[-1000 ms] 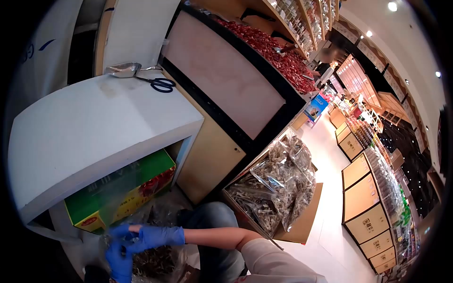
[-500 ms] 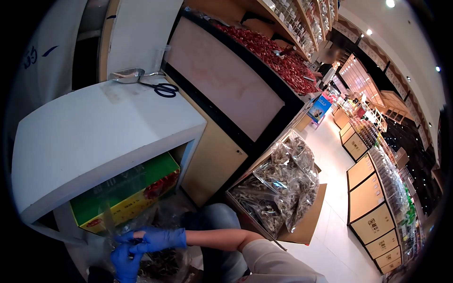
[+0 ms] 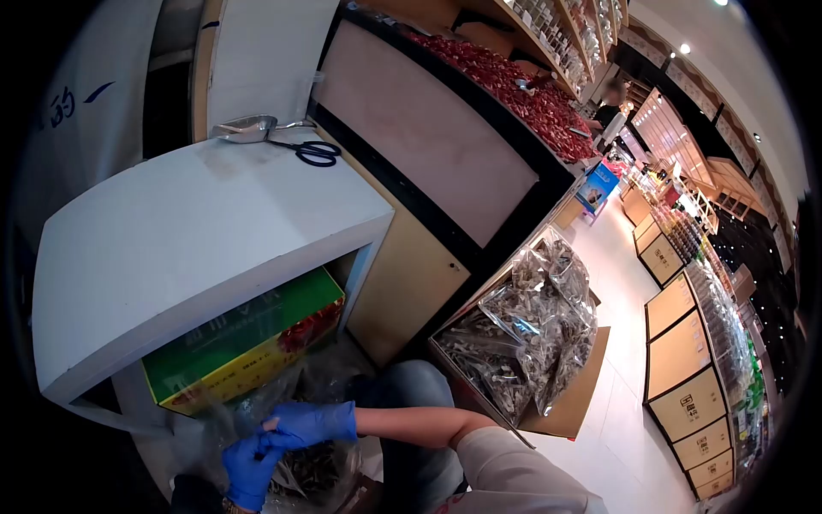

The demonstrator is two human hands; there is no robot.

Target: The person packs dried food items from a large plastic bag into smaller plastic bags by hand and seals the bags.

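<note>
Two gloved hands, the left hand (image 3: pixel 248 469) and the right hand (image 3: pixel 310 424), are meeting at seven o'clock over a clear bag (image 3: pixel 341 473), where dark dried pieces (image 3: pixel 306 478) are showing through the film. Both are bunching their bent fingers together at the bag's upper part; whether either is actually grasping film, I cannot tell, since the fingers are covering the contact.

As for progress, the bag is already carrying its pieces, but its mouth is hiding from view, so I cannot judge whether it is gaping or gathered. At four o'clock, filled clear bags (image 3: pixel 539 321) are sitting in an open carton (image 3: pixel 572 390).

Scissors (image 3: pixel 317 154) and a metal scoop (image 3: pixel 248 129) are lying between ten and eleven o'clock on the white worktop (image 3: pixel 201 227), apart from both hands; a green box (image 3: pixel 244 337) is standing beneath it, at eight o'clock.
</note>
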